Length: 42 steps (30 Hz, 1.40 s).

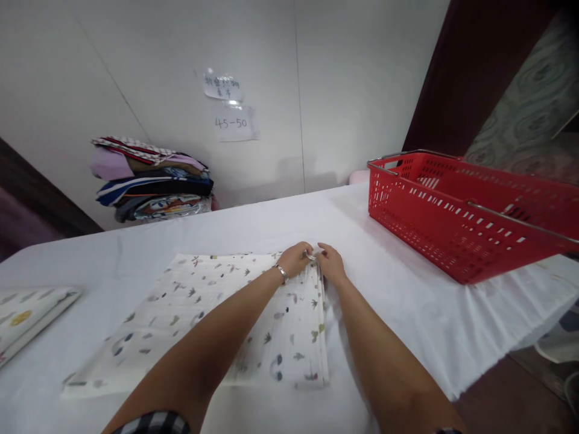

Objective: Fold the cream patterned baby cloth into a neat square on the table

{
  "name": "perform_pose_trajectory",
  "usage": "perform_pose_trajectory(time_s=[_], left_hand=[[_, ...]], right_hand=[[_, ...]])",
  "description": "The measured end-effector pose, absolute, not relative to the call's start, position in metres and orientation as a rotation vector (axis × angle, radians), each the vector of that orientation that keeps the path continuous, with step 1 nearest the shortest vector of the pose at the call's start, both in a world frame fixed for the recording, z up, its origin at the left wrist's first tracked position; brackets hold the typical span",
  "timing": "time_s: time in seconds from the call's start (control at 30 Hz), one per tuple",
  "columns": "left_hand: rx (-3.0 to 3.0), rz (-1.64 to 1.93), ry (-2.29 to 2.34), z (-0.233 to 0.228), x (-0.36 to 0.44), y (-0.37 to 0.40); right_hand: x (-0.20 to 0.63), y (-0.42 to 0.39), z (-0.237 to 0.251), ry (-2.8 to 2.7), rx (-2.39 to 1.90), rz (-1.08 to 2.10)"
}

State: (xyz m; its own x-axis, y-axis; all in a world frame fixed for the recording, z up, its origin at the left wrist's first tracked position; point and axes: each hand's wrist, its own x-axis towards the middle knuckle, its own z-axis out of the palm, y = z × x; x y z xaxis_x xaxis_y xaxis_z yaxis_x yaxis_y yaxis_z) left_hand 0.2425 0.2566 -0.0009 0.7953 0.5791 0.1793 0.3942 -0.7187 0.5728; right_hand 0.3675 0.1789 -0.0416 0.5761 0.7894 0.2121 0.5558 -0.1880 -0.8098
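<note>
A white cloth (pixel 199 301) printed with small rainbows, leaves and other shapes lies folded and flat on the table. At its far right corner, my left hand (pixel 296 258) pinches the fabric between thumb and fingers; a silver bracelet circles that wrist. My right hand (pixel 332 263) is closed on the same corner from the other side, close beside the left. A small bit of the corner is lifted between the two hands. Several layers show along the cloth's right edge. My left forearm covers part of the cloth's middle.
A red perforated basket (pixel 420 223) with metal handles stands at the right of the white-covered table (pixel 375 289). Another folded printed cloth (pixel 31 313) lies at the left edge. Behind the table, a stack of folded fabrics (pixel 154 181) rests against the wall, below paper signs (pixel 235 123).
</note>
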Motion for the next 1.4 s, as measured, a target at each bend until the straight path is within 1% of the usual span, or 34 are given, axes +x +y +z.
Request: perform_pose_trajectory(time_s=[0.1,0.23,0.47,0.6,0.77,0.87,0.93,1.03,1.2,1.4], left_hand=[[2.392,0.413,0.766,0.008,0.232,0.252],[2.390,0.387,0.711,0.022,0.220,0.248],[2.508,0.354,0.935,0.028,0.231,0.260],[2.604,0.460,0.788,0.025,0.241,0.263],[2.594,0.569,0.720,0.017,0.244,0.270],[2.537,0.438,0.745,0.016,0.244,0.271],[2.496,0.354,0.786,0.020,0.242,0.268],[2.442,0.383,0.784,0.033,0.234,0.261],[2.320,0.373,0.663,0.062,0.214,0.254],[2.188,0.366,0.592,0.092,0.201,0.250]], right_hand=[[0.367,0.179,-0.041,-1.146,-1.900,0.370],[0.367,0.181,-0.042,-1.116,-1.880,0.402],[0.366,0.182,-0.040,-1.052,-1.650,0.231],[0.366,0.182,-0.040,-1.055,-1.554,0.211],[0.364,0.185,-0.041,-0.953,-1.529,0.361],[0.364,0.185,-0.038,-0.926,-1.442,0.451],[0.370,0.185,-0.036,-0.906,-1.406,0.458],[0.384,0.182,-0.036,-0.841,-1.546,0.470],[0.398,0.175,-0.035,-0.920,-1.804,0.691],[0.386,0.174,-0.030,-1.053,-2.012,0.526]])
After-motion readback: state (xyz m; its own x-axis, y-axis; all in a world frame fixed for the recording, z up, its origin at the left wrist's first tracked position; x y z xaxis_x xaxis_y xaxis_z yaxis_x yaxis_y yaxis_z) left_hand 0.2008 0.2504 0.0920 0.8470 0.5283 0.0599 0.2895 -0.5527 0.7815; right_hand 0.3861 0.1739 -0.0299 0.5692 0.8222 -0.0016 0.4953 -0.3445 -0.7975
